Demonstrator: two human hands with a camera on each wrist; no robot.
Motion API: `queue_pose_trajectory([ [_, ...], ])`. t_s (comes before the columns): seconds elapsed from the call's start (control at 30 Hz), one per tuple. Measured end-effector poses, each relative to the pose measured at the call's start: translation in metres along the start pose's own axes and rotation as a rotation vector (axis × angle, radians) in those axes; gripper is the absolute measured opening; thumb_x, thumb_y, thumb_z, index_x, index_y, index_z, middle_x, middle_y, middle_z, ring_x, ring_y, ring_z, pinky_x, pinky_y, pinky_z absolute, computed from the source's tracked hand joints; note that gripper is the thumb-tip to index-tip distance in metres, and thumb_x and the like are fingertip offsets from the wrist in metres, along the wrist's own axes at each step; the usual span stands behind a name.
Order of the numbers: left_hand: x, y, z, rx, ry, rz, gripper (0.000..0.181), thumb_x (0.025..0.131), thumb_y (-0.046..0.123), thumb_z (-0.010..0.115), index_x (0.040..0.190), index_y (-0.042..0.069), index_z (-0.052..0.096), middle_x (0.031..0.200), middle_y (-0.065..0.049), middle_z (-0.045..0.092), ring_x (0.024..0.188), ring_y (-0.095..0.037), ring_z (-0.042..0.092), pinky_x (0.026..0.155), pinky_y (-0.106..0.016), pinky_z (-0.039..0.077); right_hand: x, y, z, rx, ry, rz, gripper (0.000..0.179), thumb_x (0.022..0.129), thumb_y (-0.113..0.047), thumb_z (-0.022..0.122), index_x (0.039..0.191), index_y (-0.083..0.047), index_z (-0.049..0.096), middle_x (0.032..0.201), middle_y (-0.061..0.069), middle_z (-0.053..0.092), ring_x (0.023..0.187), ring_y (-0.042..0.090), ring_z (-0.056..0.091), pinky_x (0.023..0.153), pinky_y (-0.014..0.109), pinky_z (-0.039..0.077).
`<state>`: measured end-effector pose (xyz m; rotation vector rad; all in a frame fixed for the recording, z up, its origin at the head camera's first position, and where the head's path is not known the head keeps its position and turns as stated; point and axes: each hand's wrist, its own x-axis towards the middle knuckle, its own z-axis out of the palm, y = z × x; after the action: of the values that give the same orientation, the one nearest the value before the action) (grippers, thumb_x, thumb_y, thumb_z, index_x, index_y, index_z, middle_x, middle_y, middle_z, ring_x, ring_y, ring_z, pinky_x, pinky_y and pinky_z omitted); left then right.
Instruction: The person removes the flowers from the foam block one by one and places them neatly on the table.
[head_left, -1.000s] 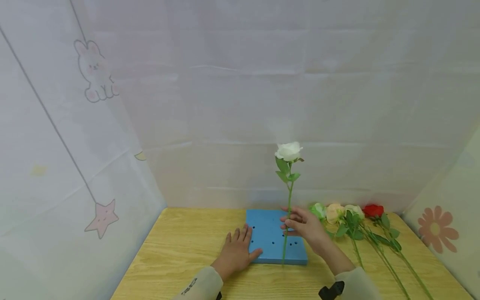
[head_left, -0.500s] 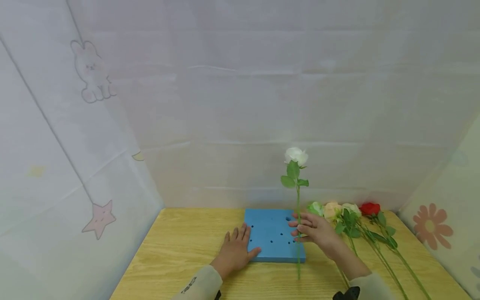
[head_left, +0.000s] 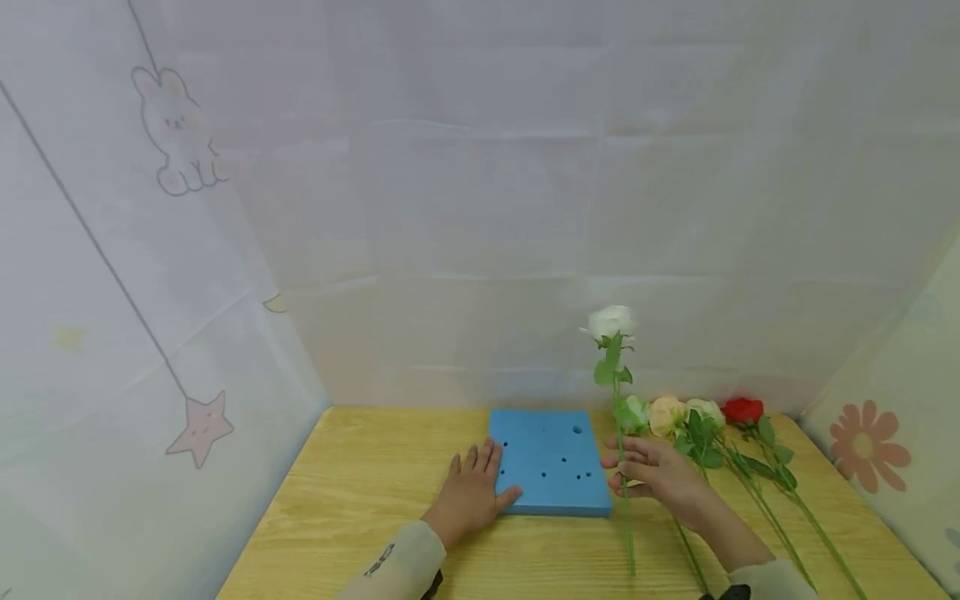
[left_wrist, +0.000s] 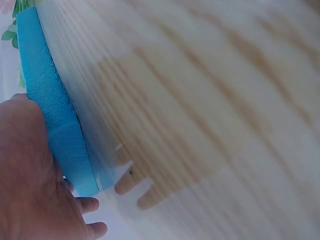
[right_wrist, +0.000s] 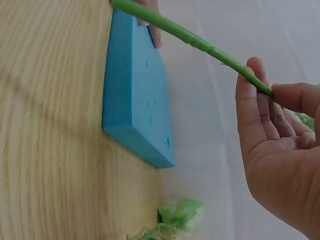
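A blue foam block (head_left: 532, 450) with several small holes lies flat on the wooden table. My left hand (head_left: 472, 487) rests on its left edge, fingers straight and spread. To the right of the block, my right hand (head_left: 663, 479) pinches the green stem of a white rose (head_left: 611, 323) between thumb and fingers. The rose is held nearly upright, bloom at the top, its stem hanging past the block's right side. In the right wrist view the green stem (right_wrist: 200, 44) crosses above the foam block (right_wrist: 150, 95), apart from it.
Several artificial flowers lie at the table's right: a pale green one (head_left: 633, 414), a peach one (head_left: 666, 415), a cream one (head_left: 705, 410) and a red rose (head_left: 742, 409). Their stems run toward the front edge. A pale printed curtain (head_left: 480, 208) encloses the wooden table (head_left: 360, 475).
My right hand has carried the white rose rightward and a little down, from over the block to beside its right edge. My left hand stays on the block.
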<state>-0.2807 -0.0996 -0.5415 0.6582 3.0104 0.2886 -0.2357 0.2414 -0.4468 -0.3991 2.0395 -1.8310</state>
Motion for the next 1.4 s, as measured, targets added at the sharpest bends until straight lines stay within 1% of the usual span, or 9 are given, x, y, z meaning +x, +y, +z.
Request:
queue_pose_trajectory([
  [0.17,0.002,0.002,-0.001,0.007,-0.027,-0.003,0.088,0.101,0.071,0.031,0.165,0.013,0.015,0.170,-0.011,0.010,0.153,-0.040,0.020,0.119,-0.065,0.019,-0.007,0.007,-0.009,-0.018,0.015,0.027,0.060,0.106,-0.020,0.057,0.154,0.007,0.034,0.125,0.020,0.063,0.105,0.037,0.067,0.089,0.050,0.056],
  [0.33,0.002,0.003,-0.004,-0.003,-0.036,-0.017,0.089,0.100,0.073,0.032,0.164,0.012,0.017,0.170,-0.011,0.012,0.153,-0.040,0.021,0.118,-0.065,0.019,-0.013,0.014,-0.016,-0.018,0.015,0.046,0.062,0.106,-0.021,0.056,0.155,0.008,0.031,0.122,0.014,0.065,0.101,0.035,0.068,0.089,0.054,0.054],
  [0.47,0.001,0.002,-0.004,0.004,-0.041,-0.022,0.092,0.098,0.076,0.027,0.164,0.013,0.016,0.170,-0.010,0.010,0.153,-0.038,0.020,0.119,-0.063,0.020,-0.018,0.018,-0.020,-0.009,0.009,0.070,0.063,0.106,-0.021,0.056,0.154,0.010,0.029,0.120,0.013,0.065,0.097,0.028,0.068,0.086,0.052,0.056],
  [0.57,0.001,0.001,-0.004,0.007,-0.031,-0.007,0.092,0.099,0.076,0.027,0.164,0.013,0.016,0.170,-0.011,0.011,0.153,-0.038,0.020,0.119,-0.063,0.021,-0.020,0.020,-0.021,-0.003,0.008,0.075,0.064,0.106,-0.021,0.056,0.154,0.011,0.030,0.120,0.012,0.066,0.096,0.027,0.069,0.085,0.051,0.057],
  [0.7,0.001,0.000,-0.003,0.004,-0.020,0.001,0.091,0.099,0.074,0.029,0.164,0.012,0.017,0.170,-0.011,0.012,0.153,-0.039,0.021,0.118,-0.064,0.021,-0.023,0.025,-0.022,0.011,-0.020,0.063,0.064,0.107,-0.022,0.055,0.154,0.013,0.029,0.120,0.013,0.065,0.095,0.026,0.069,0.082,0.048,0.058],
  [0.8,0.001,-0.001,-0.001,0.008,-0.023,-0.002,0.091,0.099,0.075,0.028,0.164,0.012,0.017,0.170,-0.011,0.012,0.153,-0.039,0.021,0.118,-0.064,0.021,-0.024,0.031,-0.023,0.033,-0.040,0.075,0.063,0.108,-0.022,0.054,0.153,0.013,0.028,0.120,0.017,0.064,0.093,0.025,0.069,0.079,0.044,0.059],
  [0.9,0.001,-0.001,-0.001,0.016,-0.024,-0.003,0.091,0.099,0.075,0.027,0.164,0.012,0.016,0.170,-0.011,0.011,0.153,-0.039,0.021,0.118,-0.064,0.021,-0.025,0.036,-0.024,0.051,-0.038,0.104,0.063,0.107,-0.023,0.054,0.154,0.011,0.029,0.121,0.018,0.063,0.092,0.024,0.068,0.080,0.044,0.059],
  [1.03,0.002,-0.001,0.000,0.014,-0.016,0.001,0.090,0.100,0.074,0.029,0.164,0.012,0.017,0.170,-0.011,0.013,0.153,-0.039,0.022,0.118,-0.064,0.022,-0.028,0.042,-0.025,0.067,-0.038,0.128,0.062,0.108,-0.024,0.053,0.154,0.010,0.029,0.121,0.019,0.063,0.092,0.023,0.068,0.080,0.045,0.057],
  [1.4,0.000,0.002,-0.003,0.020,-0.013,-0.006,0.090,0.100,0.073,0.031,0.164,0.011,0.019,0.169,-0.011,0.015,0.153,-0.040,0.022,0.118,-0.065,0.022,-0.036,0.054,-0.026,0.090,-0.051,0.160,0.059,0.108,-0.023,0.053,0.153,0.010,0.033,0.119,0.019,0.064,0.088,0.023,0.068,0.073,0.039,0.057],
])
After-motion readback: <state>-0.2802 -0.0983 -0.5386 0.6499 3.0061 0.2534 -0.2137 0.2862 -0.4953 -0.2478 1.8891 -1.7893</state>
